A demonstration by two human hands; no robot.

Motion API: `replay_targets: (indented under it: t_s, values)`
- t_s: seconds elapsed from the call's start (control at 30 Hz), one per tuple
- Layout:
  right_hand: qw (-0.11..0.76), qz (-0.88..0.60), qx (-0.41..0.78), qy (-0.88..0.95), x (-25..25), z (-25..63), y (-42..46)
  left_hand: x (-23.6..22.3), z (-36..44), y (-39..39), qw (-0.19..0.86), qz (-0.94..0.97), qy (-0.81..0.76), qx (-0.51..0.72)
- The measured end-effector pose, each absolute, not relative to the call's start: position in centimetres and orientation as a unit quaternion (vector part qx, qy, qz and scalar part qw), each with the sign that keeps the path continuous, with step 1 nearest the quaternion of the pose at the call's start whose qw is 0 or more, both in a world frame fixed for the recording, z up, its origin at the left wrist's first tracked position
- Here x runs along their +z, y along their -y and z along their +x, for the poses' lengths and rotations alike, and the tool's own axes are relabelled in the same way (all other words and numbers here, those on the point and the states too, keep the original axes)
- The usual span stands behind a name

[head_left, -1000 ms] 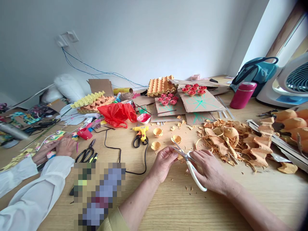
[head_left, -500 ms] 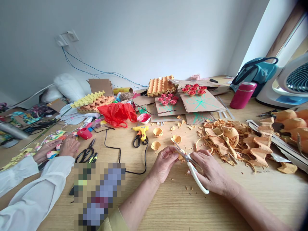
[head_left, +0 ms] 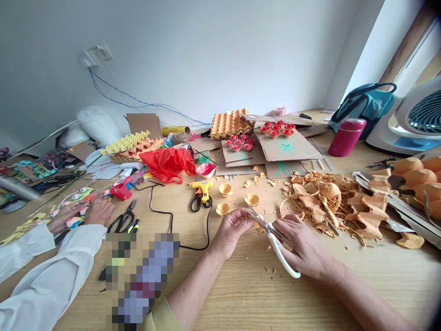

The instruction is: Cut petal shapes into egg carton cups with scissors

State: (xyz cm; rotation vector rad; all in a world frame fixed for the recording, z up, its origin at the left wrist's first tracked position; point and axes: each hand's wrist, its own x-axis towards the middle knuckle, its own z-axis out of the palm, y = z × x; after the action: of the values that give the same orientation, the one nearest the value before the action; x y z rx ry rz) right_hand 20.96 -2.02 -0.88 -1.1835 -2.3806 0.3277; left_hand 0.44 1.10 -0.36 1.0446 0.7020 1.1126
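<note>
My right hand (head_left: 298, 243) grips a pair of scissors (head_left: 284, 257) with white handles, its blades partly apart and pointing toward my left hand. My left hand (head_left: 231, 233) pinches a small orange egg-carton piece (head_left: 259, 222), which the fingers and blades partly cover. Just beyond the hands sit trimmed orange egg-carton cups, one (head_left: 252, 199) near the blades and two more to its left, the upper (head_left: 226, 189) above the lower (head_left: 223, 209). Small orange scraps (head_left: 270, 270) lie on the wood below the scissors.
A heap of carton offcuts (head_left: 317, 202) spreads at the right. A yellow glue gun (head_left: 201, 186) with a black cord stands left of the cups. Red paper flowers (head_left: 274, 133) rest on cardboard (head_left: 292, 149) behind. Another person's hands (head_left: 98, 211) work at the far left.
My left hand has shifted slightly left, away from the scissors' pivot. My right hand and the scissors stay in nearly the same place.
</note>
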Motion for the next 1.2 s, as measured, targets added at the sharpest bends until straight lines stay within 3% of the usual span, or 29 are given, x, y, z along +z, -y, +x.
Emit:
replay_targets:
  t_s: [0.53,1.2]
  values:
    - [0.231,-0.422,0.085,0.873,-0.1,20.9,2.0,1.6,-0.8,-1.7,0.563,0.614,-0.345,0.432]
    - [0.222,-0.401,0.044,0.888,-0.6,21.3,1.8,1.4,-1.5,-2.2,0.548,0.631,-0.358,0.416]
